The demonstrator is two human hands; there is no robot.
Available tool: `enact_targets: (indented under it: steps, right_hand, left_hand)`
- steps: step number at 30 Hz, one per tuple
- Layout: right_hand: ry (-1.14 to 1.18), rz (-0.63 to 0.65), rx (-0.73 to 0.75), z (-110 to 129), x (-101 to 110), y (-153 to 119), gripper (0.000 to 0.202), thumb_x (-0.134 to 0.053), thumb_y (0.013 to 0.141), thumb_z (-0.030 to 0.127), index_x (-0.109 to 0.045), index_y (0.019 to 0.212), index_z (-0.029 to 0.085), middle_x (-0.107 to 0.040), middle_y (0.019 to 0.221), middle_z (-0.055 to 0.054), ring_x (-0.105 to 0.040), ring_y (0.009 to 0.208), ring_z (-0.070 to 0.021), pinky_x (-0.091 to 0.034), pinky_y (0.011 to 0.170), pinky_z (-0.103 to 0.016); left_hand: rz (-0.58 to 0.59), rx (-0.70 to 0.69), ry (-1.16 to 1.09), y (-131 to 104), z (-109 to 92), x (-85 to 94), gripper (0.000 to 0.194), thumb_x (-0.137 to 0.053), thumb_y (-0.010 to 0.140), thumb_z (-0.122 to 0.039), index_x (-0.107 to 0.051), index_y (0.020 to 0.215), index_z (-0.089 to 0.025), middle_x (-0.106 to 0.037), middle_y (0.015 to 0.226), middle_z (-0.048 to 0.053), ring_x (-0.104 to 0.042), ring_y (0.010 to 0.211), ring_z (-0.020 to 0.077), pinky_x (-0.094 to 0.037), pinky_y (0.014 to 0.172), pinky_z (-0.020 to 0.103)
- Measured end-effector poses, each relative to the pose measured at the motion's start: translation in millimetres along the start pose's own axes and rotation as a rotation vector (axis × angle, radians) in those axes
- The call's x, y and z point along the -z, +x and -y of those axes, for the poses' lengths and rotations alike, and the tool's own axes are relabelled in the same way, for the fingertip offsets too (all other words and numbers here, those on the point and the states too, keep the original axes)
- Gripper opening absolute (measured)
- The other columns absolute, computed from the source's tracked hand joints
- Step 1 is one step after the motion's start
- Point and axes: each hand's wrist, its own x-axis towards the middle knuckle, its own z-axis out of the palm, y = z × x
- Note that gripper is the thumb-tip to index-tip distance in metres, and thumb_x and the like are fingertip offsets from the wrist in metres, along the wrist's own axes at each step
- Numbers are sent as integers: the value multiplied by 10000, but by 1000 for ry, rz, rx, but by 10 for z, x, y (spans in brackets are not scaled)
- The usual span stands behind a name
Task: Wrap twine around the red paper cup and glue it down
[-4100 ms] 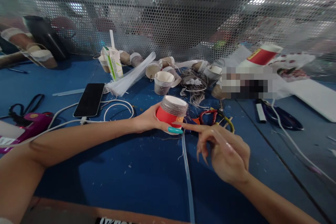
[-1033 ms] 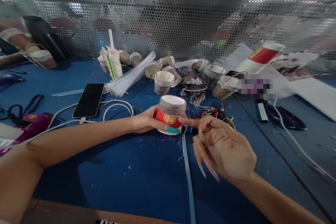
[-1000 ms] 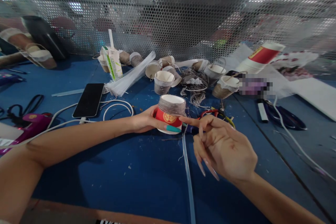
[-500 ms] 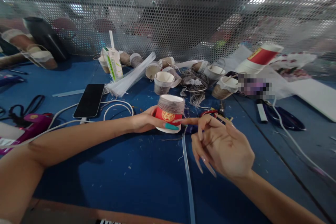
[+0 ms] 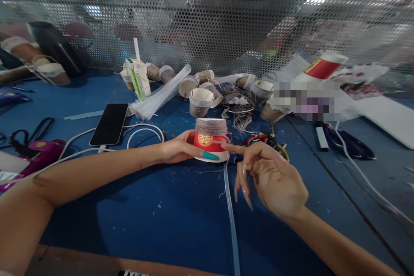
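My left hand (image 5: 183, 146) is closed around the left side of a red and white paper cup (image 5: 208, 141), its thumb with a long teal nail across the lower front. A gold emblem shows on the red band, and grey-brown twine (image 5: 211, 127) is wound in several rows around the upper part. To the right, my right hand (image 5: 271, 177) has its index finger stretched to the cup's right side, the tip at or very near the surface. Its other fingers are loosely bent and apart, and I see nothing held in them.
Twine-wrapped little buckets (image 5: 202, 101) and loose grey twine (image 5: 239, 101) lie behind the cup. At left are a phone (image 5: 110, 124), white cable and purple device (image 5: 39, 155). A translucent strip (image 5: 231, 220) runs toward me. Pliers-like tools (image 5: 268, 140) and blue-handled scissors (image 5: 347, 144) lie right.
The cup has tipped so that less of its white top end shows, and its emblem has turned slightly left. My right hand has shifted a little left with its fingers drawn slightly inward.
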Motion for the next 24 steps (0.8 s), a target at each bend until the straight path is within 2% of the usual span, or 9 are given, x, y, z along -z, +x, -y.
enact_targets:
  steps: [3,7,11,16,20,24]
  right_hand:
    - [-23,41,-31,1,-48,8,407,-519,910,564,-610,742,205,-772,871,-87,-559,349,-135,-522,400,-325]
    - [-49,79,-98,-5,-64,-1,420,-539,899,593,-625,767,203,-778,920,-92,-576,365,-134,-558,436,-343]
    - [-73,23,25,-7,-32,-18,422,-576,884,561,-645,698,188,-782,993,-120,-577,372,-132,-523,379,-317]
    - [-72,-127,204,-23,9,-13,338,-591,888,489,-675,717,210,-787,989,-83,-568,371,-129,-508,345,-309]
    - [-162,-172,226,-42,12,-38,400,-586,883,503,-664,638,197,-788,846,-100,-564,367,-152,-478,329,-317]
    - [-215,-229,256,-36,24,-67,424,-524,909,481,-644,590,230,-720,638,-74,-539,375,-174,-454,342,-337]
  left_hand:
    - [-20,3,7,-8,-7,-6,612,-873,581,-223,-670,1154,-152,-717,1168,120,-666,1131,272,-449,1061,431]
    - [-64,-20,-10,5,1,-20,601,-897,544,-199,-680,1102,-156,-732,1079,99,-695,1009,225,-483,992,381]
    - [-87,-46,-19,26,10,-32,587,-904,519,-173,-688,1065,-155,-738,1008,82,-698,940,203,-497,945,361]
    - [-67,-36,-19,29,-10,-56,595,-887,515,-123,-687,1075,-155,-742,1018,84,-694,951,212,-502,926,361]
    - [-62,-22,-20,19,-17,-53,573,-887,510,-113,-694,1048,-149,-742,1031,90,-695,950,205,-514,911,343]
    - [-80,-23,-9,13,-2,-25,629,-885,520,-133,-671,1111,-153,-729,1109,121,-689,1025,245,-513,949,387]
